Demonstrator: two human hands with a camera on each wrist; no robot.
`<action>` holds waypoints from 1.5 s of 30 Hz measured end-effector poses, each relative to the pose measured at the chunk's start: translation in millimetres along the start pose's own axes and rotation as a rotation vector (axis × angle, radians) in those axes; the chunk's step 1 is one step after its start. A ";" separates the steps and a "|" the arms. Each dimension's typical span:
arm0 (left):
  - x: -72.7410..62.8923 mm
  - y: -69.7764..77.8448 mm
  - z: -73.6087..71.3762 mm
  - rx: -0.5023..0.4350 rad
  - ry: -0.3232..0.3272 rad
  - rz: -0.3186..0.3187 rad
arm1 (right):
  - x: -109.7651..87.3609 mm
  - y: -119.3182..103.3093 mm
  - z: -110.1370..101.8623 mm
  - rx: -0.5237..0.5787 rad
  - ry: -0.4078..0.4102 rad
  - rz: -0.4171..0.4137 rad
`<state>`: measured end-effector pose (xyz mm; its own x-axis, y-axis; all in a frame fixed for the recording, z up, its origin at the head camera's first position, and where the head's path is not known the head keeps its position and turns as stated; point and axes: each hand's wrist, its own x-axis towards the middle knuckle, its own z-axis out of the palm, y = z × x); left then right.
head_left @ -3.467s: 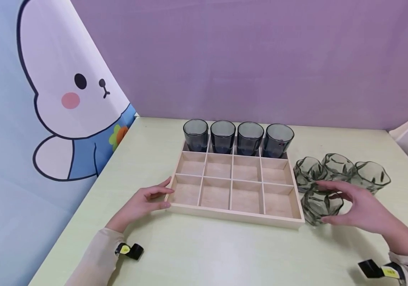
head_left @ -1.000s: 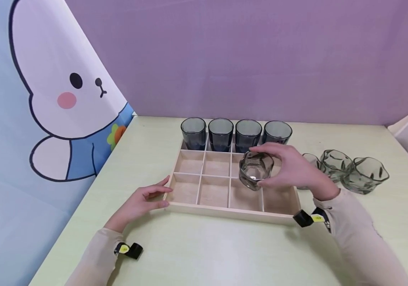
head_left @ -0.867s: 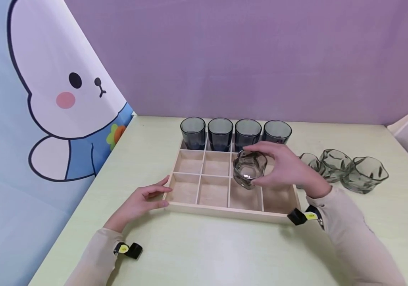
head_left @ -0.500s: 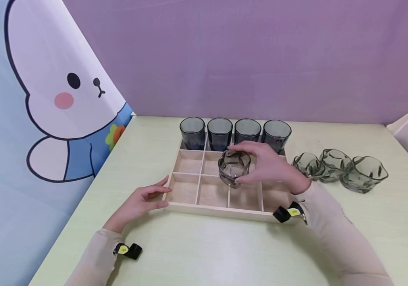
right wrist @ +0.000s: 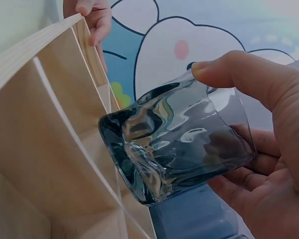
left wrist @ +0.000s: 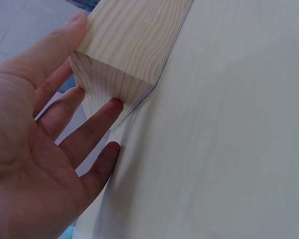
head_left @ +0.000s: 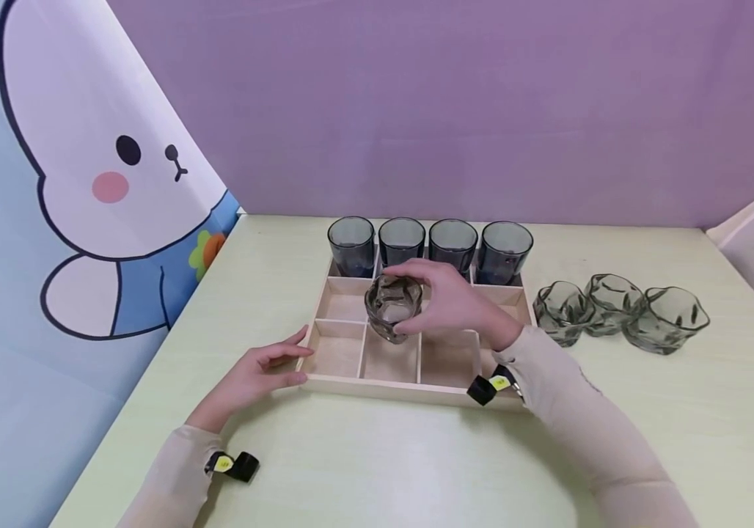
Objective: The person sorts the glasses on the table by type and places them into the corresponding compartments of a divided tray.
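Note:
My right hand (head_left: 449, 299) grips a smoky, wavy-sided glass (head_left: 393, 306) between thumb and fingers, over the middle of a wooden compartment tray (head_left: 377, 387). The right wrist view shows the thumb on one side of this glass (right wrist: 177, 134) and fingers round the other, its thick base toward the tray (right wrist: 60, 99). At the tray's near left corner my left hand (head_left: 251, 378) touches the wood with fingers extended. In the left wrist view the fingertips of that hand (left wrist: 45, 129) lie against the tray's corner (left wrist: 114, 74).
Several dark straight-sided glasses (head_left: 352, 248) stand in the tray's back row of compartments. To the tray's right, 3 more wavy glasses (head_left: 664, 319) stand close together on the pale table (head_left: 377, 462). A purple cloth (head_left: 456, 110) hangs behind.
My right hand has taken a wavy glass from the group at the right and carried it leftward over the tray. My left hand stays at the tray's corner.

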<state>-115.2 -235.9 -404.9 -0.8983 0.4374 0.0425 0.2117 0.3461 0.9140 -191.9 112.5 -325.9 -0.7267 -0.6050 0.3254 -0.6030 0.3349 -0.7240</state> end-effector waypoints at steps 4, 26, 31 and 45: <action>-0.4 0.0 -0.2 0.000 0.001 -0.004 | 9.6 0.0 8.8 0.008 0.014 0.023; -0.6 -2.2 0.2 0.005 0.003 0.023 | 50.6 -0.6 34.7 0.080 0.086 0.227; -1.2 -0.5 0.1 0.004 -0.002 0.028 | 59.2 -1.0 44.0 0.111 0.120 0.250; -1.8 -0.9 0.5 0.003 0.002 0.050 | 68.2 -3.5 53.7 0.105 0.078 0.213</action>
<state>-113.5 -236.6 -406.0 -0.8872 0.4528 0.0885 0.2573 0.3264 0.9095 -221.7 31.3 -333.8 -0.8593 -0.4700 0.2019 -0.3992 0.3694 -0.8392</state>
